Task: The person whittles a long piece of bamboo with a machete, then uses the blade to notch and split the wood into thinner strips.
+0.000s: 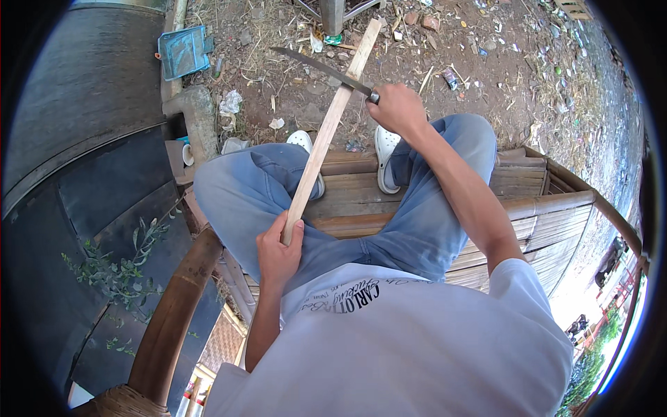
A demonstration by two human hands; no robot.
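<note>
A bamboo bench (549, 240), its seat of narrow pale slats edged by a thick pole (556, 202), carries the seated person (417, 340). Beyond it, brown soil (292, 104) is strewn with dry straw and litter: a crumpled white bag (231, 102), a green wrapper (333, 40), a reddish chunk (431, 23) and a small packet (450, 78).

Littered bare earth (517, 104) shows an outdoor yard (260, 76).
</note>
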